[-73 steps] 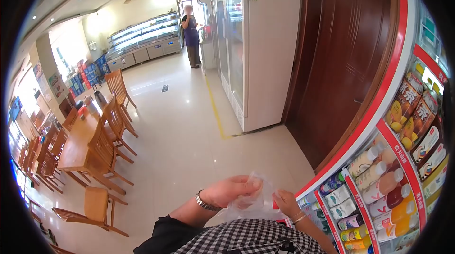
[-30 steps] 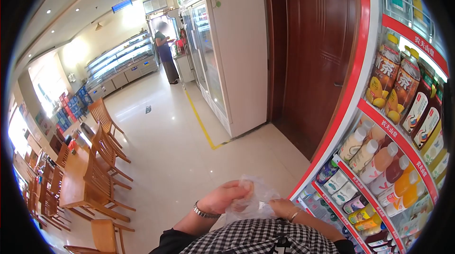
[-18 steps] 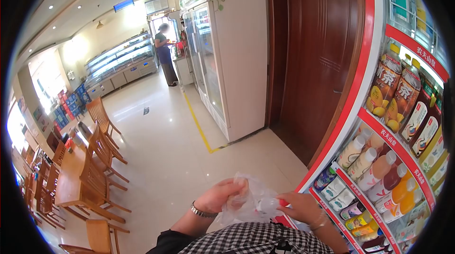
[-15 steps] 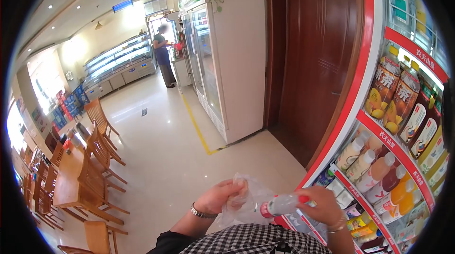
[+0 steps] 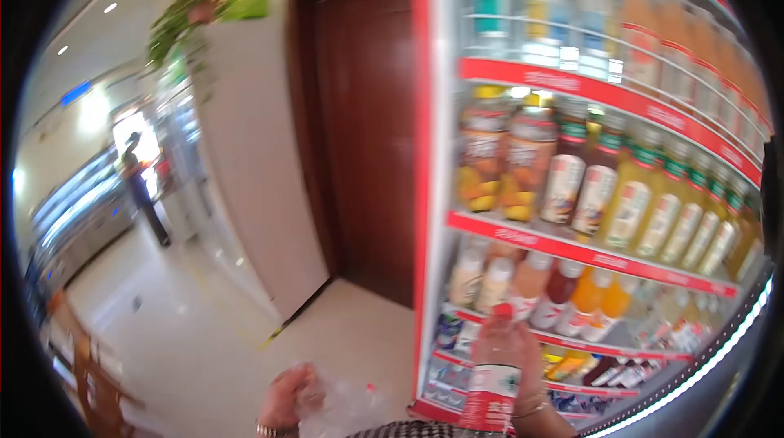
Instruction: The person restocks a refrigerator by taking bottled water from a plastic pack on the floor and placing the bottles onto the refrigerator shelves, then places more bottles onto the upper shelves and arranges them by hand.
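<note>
A clear plastic bag (image 5: 347, 407) hangs from my left hand (image 5: 286, 395), whose fingers are closed on it at the lower middle. A small red spot shows through or beside the bag, too blurred to name. My right hand (image 5: 531, 368) grips a clear bottle (image 5: 492, 373) with a red cap and a red-and-white label. The bottle stands upright, cap up, in front of the lower shelves of a drinks cooler (image 5: 531, 234), apart from the bag. Part of its base is cut off by the frame's lower edge.
Rows of juice and tea bottles (image 5: 563, 185) fill the cooler's red-edged shelves. Left of it are a brown door (image 5: 367, 127) and a tall pale cabinet (image 5: 253, 160) with a plant on top. A person (image 5: 143, 189) stands far back; wooden chairs (image 5: 86, 364) are at lower left.
My view has swung right toward the cooler. The bottle, earlier lying sideways at the bag, is now upright in my right hand and away from it. My left hand keeps the bag.
</note>
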Tool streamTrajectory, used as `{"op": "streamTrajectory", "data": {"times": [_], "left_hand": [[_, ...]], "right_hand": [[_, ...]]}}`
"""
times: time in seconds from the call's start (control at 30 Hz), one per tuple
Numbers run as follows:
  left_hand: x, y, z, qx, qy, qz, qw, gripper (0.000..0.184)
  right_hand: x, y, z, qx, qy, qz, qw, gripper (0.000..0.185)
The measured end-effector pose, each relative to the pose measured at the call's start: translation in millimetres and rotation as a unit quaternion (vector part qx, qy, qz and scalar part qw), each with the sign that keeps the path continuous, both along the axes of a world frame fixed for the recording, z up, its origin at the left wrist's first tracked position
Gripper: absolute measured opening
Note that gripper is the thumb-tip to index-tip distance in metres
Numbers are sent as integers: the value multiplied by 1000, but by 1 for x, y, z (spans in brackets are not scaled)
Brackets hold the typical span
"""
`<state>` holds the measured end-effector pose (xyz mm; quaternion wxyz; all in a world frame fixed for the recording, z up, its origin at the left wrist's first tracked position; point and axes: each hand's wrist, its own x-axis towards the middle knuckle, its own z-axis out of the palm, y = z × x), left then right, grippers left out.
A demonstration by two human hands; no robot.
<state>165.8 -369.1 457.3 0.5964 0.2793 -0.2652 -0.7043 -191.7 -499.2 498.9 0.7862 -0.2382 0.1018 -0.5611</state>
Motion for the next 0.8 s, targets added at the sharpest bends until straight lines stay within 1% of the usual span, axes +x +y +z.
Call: {"op": "streamTrajectory", "data": {"times": [0.03,0.07,0.1,0.13,0.17,0.23,0.27,0.33,0.4,0.43,0.5,0.53,0.57,0.6,0.63,0.67,0.7,0.73,0.77,0.8], "left_hand": [[-2,-5,5,34,-21,15,999,27],[-7,-10,11,62,-42,37,996,33],[-11,-19,15,52,-44,28,997,31],[-15,-23,16,46,-45,23,998,30],[-16,-26,18,45,-42,21,998,29],[-16,-40,12,49,-33,-3,998,29],[-17,-48,12,52,-26,-12,998,29],[-24,-57,19,62,-39,-27,997,29],[-27,-70,18,57,-44,-39,997,29],[-28,-77,18,72,-48,-35,996,28],[-32,-90,18,103,-56,-27,993,28],[-39,-95,23,126,-69,8,990,27],[-43,-98,30,130,-85,15,988,27],[-47,-100,37,135,-102,23,985,27],[-52,-104,39,140,-117,32,983,27],[-45,-111,25,91,-67,6,994,26],[-48,-114,25,81,-63,9,995,26],[-51,-114,27,71,-60,13,996,26],[-53,-117,27,61,-56,18,996,26],[-50,-124,16,54,-35,22,998,28]], "right_hand": [[3,2,-3,39,-101,66,992,43],[-6,7,-1,30,-83,100,991,49],[-16,10,0,17,-61,139,988,56],[-26,13,-12,-16,23,141,990,70],[-35,21,-19,-30,19,153,988,70],[-57,20,-37,-94,52,207,972,80],[-64,22,-41,-100,70,206,971,79],[-82,25,-34,-125,122,160,972,76],[-104,32,-15,-171,199,59,963,73],[-117,38,-2,-223,253,-25,941,72],[-149,45,38,-338,317,-201,863,69],[-174,39,57,-297,146,-175,927,60],[-185,41,96,-348,154,-297,876,60],[-194,40,142,-406,195,-450,771,59],[-203,37,191,-445,206,-551,675,59],[-207,33,241,-480,204,-610,597,59],[-216,25,291,-543,162,-619,544,71],[-208,29,339,-550,213,-656,471,76],[-209,25,380,-547,250,-703,380,81],[-211,20,418,-561,261,-722,310,87]]}}
